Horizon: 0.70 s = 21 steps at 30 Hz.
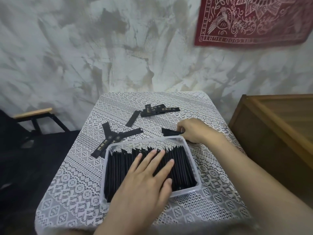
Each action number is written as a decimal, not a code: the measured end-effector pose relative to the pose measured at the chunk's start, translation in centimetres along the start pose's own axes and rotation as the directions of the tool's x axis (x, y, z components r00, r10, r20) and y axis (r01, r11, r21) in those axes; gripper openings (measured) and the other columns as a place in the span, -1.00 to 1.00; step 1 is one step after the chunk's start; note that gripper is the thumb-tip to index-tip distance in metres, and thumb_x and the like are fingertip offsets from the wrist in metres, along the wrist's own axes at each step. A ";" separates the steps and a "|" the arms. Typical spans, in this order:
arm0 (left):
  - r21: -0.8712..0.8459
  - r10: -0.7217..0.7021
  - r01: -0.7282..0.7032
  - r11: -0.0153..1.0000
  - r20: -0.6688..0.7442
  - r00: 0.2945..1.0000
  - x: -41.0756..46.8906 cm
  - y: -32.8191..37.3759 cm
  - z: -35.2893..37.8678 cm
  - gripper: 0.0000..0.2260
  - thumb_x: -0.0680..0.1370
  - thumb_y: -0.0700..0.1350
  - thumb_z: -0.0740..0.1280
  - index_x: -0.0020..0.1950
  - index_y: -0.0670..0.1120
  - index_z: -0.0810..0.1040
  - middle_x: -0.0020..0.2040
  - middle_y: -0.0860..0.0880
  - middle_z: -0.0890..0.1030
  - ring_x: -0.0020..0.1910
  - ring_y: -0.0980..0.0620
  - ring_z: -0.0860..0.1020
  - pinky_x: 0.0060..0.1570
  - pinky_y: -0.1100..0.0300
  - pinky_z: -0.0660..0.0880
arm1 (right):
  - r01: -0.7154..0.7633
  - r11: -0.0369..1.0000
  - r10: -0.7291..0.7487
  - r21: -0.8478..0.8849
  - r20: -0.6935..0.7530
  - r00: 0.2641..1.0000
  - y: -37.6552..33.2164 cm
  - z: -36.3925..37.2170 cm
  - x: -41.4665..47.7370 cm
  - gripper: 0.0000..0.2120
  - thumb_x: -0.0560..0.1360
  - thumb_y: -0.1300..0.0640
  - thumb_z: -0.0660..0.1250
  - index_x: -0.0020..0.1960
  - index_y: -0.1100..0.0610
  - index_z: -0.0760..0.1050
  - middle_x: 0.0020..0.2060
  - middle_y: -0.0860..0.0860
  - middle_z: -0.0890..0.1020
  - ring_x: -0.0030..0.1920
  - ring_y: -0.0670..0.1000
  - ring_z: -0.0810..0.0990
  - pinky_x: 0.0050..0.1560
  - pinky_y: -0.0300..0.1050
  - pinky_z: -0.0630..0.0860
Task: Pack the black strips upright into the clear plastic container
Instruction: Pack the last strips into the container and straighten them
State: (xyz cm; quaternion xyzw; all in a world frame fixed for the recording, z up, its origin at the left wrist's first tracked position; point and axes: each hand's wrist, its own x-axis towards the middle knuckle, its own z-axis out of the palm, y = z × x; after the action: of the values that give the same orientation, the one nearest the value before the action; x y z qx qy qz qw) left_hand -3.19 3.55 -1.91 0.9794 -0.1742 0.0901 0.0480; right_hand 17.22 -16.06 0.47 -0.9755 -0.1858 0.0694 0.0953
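In the clear plastic container (pixel 193 161), near the middle of the lace-covered desk (pixel 211 209), the packed black strips (pixel 118 168) stand on edge in a tight row. Their long axes run from the near wall towards the far wall, and their thin top edges face up. The left grip (pixel 147 177) lies wide and flat on these edges, fingers straight and pointing away to the far right, clasping nothing. The right grip (pixel 194 131) sits just beyond the container's far right corner, fingers curled around a held strip (pixel 169 132). It may be a small bundle; the count cannot be told. The free end juts leftward out of the fingers, low over the desk. Loose strips lie flat farther out: a crossed cluster (pixel 111 139) just beside the container's far left corner, a single strip (pixel 133 118) slanting towards the far right, and a far pile (pixel 159 110) lying roughly left to right.
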 end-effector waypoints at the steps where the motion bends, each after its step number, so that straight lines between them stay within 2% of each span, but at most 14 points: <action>1: -0.005 -0.005 0.005 1.000 0.010 1.000 0.0 0.1 -0.2 -0.54 0.70 0.17 -0.02 0.56 0.14 0.38 0.57 0.01 0.36 0.57 0.05 0.26 0.58 -0.05 0.18 | -0.003 1.000 0.003 -0.001 0.006 1.000 0.0 -0.1 -0.1 -0.78 0.51 -0.08 0.45 0.08 0.00 0.59 0.01 0.05 0.65 -0.01 0.10 0.59 -0.03 -0.04 0.53; 5: -0.062 -0.002 0.005 0.998 0.044 0.999 -0.1 0.4 -0.6 -0.48 0.68 0.21 -0.14 0.63 0.19 0.19 0.65 0.08 0.11 0.63 0.12 -0.02 0.60 -0.01 -0.09 | -0.047 0.993 0.054 0.113 -0.061 0.997 -0.3 -2.6 -2.2 -0.74 0.49 -0.13 0.47 0.00 0.04 0.57 -0.08 0.03 0.66 -0.07 0.09 0.62 0.02 0.04 0.59; 8: -0.038 0.000 0.001 0.999 0.042 0.999 -0.2 0.3 -0.6 -0.49 0.68 0.19 -0.10 0.62 0.16 0.24 0.64 0.05 0.17 0.63 0.09 0.04 0.60 -0.08 0.03 | -0.038 0.938 0.081 0.345 -0.111 0.990 -1.9 -4.9 -6.3 -0.72 0.45 -0.15 0.50 -0.08 0.03 0.54 -0.21 -0.01 0.63 -0.18 0.03 0.59 -0.12 -0.01 0.50; 10: -0.039 -0.003 0.005 0.999 0.050 0.999 -0.3 0.3 -0.6 -0.50 0.69 0.17 -0.06 0.60 0.13 0.31 0.62 0.02 0.26 0.62 0.05 0.13 0.57 -0.13 0.16 | -0.047 0.915 0.083 0.401 -0.074 0.994 -3.4 -4.8 -9.8 -0.72 0.47 -0.15 0.49 -0.10 0.02 0.51 -0.26 -0.05 0.62 -0.26 -0.01 0.55 -0.21 -0.05 0.44; 11: -0.041 -0.001 0.003 0.999 0.050 0.999 -0.3 0.3 -0.7 -0.50 0.68 0.18 -0.06 0.60 0.12 0.31 0.61 0.02 0.27 0.62 0.05 0.14 0.57 -0.13 0.17 | -0.062 0.912 0.089 0.405 -0.048 0.995 -4.2 -4.3 -11.3 -0.72 0.47 -0.15 0.47 -0.09 0.01 0.50 -0.26 -0.05 0.62 -0.26 -0.02 0.56 -0.23 -0.07 0.43; 13: -0.052 0.003 0.000 0.999 0.054 0.999 -0.2 0.4 -0.8 -0.44 0.65 0.20 -0.13 0.63 0.13 0.22 0.64 0.05 0.17 0.64 0.09 0.03 0.61 -0.08 0.04 | -0.091 0.925 0.113 0.370 -0.038 0.993 -5.6 -2.8 -13.5 -0.73 0.49 -0.16 0.43 -0.06 0.01 0.48 -0.23 -0.05 0.62 -0.18 0.01 0.59 -0.21 -0.06 0.43; 16: -0.095 -0.016 0.019 0.995 0.031 0.999 -0.1 0.7 -1.2 -0.35 0.59 0.26 -0.22 0.67 0.12 0.09 0.66 0.14 0.05 0.63 0.18 -0.11 0.62 0.04 -0.16 | -0.137 0.955 0.177 0.262 -0.133 0.975 -7.0 -1.1 -14.4 -0.74 0.53 -0.19 0.34 0.01 -0.01 0.46 -0.12 -0.04 0.63 -0.04 0.09 0.58 -0.13 -0.04 0.40; 21: -0.127 -0.031 0.028 0.991 -0.020 0.999 -0.6 1.0 -1.2 -0.36 0.61 0.25 -0.13 0.65 0.05 0.18 0.65 0.10 0.12 0.63 0.18 -0.06 0.59 0.11 -0.21 | -0.157 0.979 0.183 0.131 -0.220 0.958 -8.1 0.6 -14.2 -0.63 0.57 -0.26 0.26 0.09 0.04 0.42 -0.04 0.05 0.66 0.03 0.18 0.60 -0.04 0.03 0.48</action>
State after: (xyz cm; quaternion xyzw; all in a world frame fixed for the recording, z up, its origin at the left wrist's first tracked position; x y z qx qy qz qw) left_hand -4.28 3.01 -0.76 0.9758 -0.1645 0.0890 0.1134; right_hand 1.21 -13.89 2.99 -0.9823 -0.0847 -0.0261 0.1648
